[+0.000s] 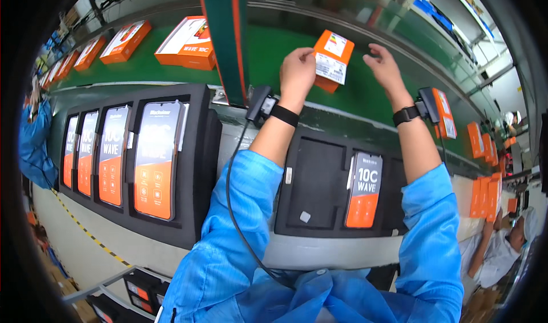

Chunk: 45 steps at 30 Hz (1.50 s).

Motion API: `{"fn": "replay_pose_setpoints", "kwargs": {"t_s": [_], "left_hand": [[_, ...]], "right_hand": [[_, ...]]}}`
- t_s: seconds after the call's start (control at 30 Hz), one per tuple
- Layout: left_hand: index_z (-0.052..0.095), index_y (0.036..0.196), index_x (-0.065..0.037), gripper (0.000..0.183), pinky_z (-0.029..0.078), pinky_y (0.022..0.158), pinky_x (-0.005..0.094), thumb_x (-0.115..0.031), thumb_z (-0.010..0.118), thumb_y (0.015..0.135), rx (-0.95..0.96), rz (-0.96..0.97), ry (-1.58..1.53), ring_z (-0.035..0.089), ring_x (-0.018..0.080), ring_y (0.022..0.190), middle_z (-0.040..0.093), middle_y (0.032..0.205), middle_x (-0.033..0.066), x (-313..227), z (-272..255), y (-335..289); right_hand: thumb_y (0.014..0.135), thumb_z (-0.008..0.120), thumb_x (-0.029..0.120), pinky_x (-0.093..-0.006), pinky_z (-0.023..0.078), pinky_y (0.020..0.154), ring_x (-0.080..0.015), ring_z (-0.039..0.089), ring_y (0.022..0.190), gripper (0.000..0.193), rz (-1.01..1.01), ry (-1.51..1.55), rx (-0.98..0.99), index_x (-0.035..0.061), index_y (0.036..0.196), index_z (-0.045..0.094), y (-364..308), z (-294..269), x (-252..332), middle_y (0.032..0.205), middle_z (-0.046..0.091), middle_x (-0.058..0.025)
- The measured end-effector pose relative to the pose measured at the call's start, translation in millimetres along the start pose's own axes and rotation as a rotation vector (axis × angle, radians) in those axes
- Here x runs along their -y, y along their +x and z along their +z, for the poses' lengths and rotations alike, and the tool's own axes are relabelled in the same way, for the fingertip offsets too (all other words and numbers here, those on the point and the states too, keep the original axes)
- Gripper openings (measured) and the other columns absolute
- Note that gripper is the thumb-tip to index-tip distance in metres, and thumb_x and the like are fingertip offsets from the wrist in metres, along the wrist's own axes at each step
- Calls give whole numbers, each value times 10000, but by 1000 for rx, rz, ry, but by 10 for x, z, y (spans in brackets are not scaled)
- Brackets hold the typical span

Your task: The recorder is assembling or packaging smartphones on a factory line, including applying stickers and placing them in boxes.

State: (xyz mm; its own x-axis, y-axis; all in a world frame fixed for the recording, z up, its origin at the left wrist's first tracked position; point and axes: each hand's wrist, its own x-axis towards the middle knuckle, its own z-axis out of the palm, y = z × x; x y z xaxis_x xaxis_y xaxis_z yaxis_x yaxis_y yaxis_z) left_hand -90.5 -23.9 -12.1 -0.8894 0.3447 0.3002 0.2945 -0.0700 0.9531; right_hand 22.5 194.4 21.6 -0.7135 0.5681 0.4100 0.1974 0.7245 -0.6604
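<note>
An orange cardboard box (327,82) sits on the green conveyor belt (268,37) ahead of me. A small white label (335,45) is on its upper part, and a larger printed white label (330,67) lies across its nearer part, one corner jutting past the edge. At the box's left edge is my left hand (298,73), fingers curled closed against box and label; whether they grip either is hidden. My right hand (386,71) hovers right of the box, apart from it, thumb and fingers spread with nothing between them. Each wrist wears a black strap with a small device.
A black foam tray (317,177) under my forearms holds one phone (364,190). At left, another foam tray (197,169) carries several phones. More orange boxes (185,46) line the belt. A green post (228,43) rises left of my left hand. A co-worker (494,251) is at right.
</note>
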Motion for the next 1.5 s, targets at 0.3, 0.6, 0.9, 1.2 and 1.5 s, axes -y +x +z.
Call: {"fn": "replay_pose_setpoints", "kwargs": {"t_s": [0.3,0.6,0.9,1.2,1.5], "left_hand": [[628,1135,-13,369,489,863,368,-258,622,860,583,599,671,626,326,999,651,1089,183,-749,-309,-577],[326,1394,85,526,416,984,309,-122,508,946,832,-156,105,500,201,1202,518,1296,194,-965,-277,-2431],[412,1326,94,462,540,772,295,-177,477,957,552,-599,-349,593,175,979,605,1129,129,-1078,-48,-2637],[616,1044,71,314,503,411,243,-202,486,958,602,-550,-39,549,115,571,553,724,52,-817,37,-2587],[562,1143,12,298,481,866,313,-197,409,995,301,-407,-670,609,179,1009,624,1117,99,-682,-353,-2874]], "right_hand": [[893,614,174,-256,442,805,-120,557,986,344,20,151,-112,63,1216,578,-1575,-1377,-190,1171,580,-66],[872,562,40,-234,438,648,-116,577,768,118,-122,5,-599,59,915,671,-2282,-1443,-228,918,619,-25],[837,572,35,-245,421,601,-122,550,695,108,-124,109,-559,60,880,668,-2338,-1448,-237,881,612,-30],[833,592,113,-341,478,732,-251,598,813,117,-267,91,-82,57,878,684,-2392,-1283,-54,853,660,-86],[650,687,229,-422,438,838,-283,566,986,325,-562,-112,114,68,932,679,-2539,-1028,353,975,633,-84]]}}
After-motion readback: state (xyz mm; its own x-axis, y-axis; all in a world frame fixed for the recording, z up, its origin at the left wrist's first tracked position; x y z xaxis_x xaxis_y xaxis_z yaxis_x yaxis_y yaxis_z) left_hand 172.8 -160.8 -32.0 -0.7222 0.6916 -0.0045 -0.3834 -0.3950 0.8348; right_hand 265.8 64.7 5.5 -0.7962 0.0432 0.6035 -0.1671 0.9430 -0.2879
